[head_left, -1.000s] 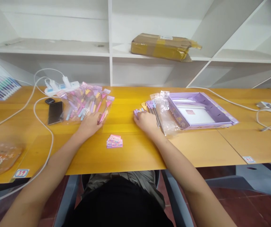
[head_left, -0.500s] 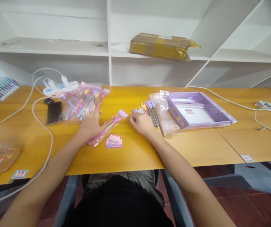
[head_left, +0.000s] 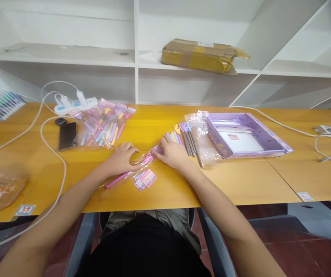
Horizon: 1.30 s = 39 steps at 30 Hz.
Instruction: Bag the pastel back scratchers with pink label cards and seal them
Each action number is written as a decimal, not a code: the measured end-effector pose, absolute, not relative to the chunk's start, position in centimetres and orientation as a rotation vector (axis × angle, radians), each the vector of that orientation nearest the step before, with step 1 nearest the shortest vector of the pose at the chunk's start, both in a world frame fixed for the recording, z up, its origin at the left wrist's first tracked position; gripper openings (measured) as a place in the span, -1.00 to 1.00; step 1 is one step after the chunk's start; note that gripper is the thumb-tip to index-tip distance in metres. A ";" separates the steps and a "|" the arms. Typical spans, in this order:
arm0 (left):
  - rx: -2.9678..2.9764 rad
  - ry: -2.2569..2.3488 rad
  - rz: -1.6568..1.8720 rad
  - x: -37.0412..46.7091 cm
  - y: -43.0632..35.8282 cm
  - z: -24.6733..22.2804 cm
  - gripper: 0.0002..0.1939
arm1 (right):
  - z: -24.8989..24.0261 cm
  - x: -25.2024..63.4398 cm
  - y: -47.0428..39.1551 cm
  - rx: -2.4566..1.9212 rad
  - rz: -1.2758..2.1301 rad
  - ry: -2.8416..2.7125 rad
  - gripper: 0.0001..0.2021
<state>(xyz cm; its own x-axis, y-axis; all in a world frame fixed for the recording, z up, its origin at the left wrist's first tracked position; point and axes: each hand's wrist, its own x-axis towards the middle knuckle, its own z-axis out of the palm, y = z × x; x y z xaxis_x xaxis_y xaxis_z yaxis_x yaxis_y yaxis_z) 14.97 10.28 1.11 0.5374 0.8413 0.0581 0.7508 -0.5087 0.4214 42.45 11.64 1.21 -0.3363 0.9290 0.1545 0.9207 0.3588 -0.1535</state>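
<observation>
A pink back scratcher (head_left: 117,180) lies slantwise in a clear plastic bag (head_left: 131,173) in front of me. My left hand (head_left: 122,159) rests over the bag's upper side, thumb and forefinger apart, the thumb touching the film. At the bag's top end, my right hand (head_left: 173,152) pinches the purple header, which its fingers partly cover. Small printed cards (head_left: 148,178) lie fanned just below the bag. Beyond my right hand are several unbagged back scratchers (head_left: 189,138) with steel rods and coloured handles.
Bagged back scratchers (head_left: 107,123) are piled at the back left, beside a phone (head_left: 67,136) and a power strip (head_left: 89,104). Empty plastic bags (head_left: 204,144) lie against a purple tray box (head_left: 226,152) on the right. A white cable (head_left: 63,165) loops across the left side.
My right hand has come onto the bag's header end. My left hand has shifted right and toward me. The bag has moved slightly, and the cards have turned and spread.
</observation>
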 end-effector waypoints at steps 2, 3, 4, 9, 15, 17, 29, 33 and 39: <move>2.441 1.263 0.383 14.9 10.3 1.0 -0.58 | 1.2 42.7 11.7 -1.676 0.055 -2.426 -0.56; 2.444 1.246 0.393 14.9 10.4 1.0 -0.66 | 1.0 42.8 11.7 -1.666 0.067 -2.437 -0.59; 2.446 1.236 0.398 14.9 10.5 0.9 -0.74 | 0.9 42.8 11.8 -1.646 0.084 -2.445 -0.61; 2.468 1.221 0.353 14.6 10.5 1.0 -0.80 | -0.4 42.1 12.0 -1.497 0.210 -2.399 -0.74; 2.253 1.164 0.349 14.3 10.1 1.6 -0.66 | -1.6 41.1 12.2 -1.224 0.525 -2.234 -0.75; 2.207 1.155 0.378 14.6 10.0 1.6 -0.55 | -1.7 40.7 12.0 -1.127 0.622 -2.205 -0.74; 2.257 1.023 0.378 15.4 9.7 1.8 -0.63 | -1.0 40.8 11.7 -0.962 0.687 -2.118 -0.83; 2.272 1.009 0.383 15.4 9.7 1.9 -0.63 | -0.6 40.7 11.4 -0.990 0.666 -2.130 -0.81; 2.298 0.974 0.375 15.3 9.8 1.6 -0.63 | -0.4 40.1 10.8 -1.207 0.554 -2.144 -0.82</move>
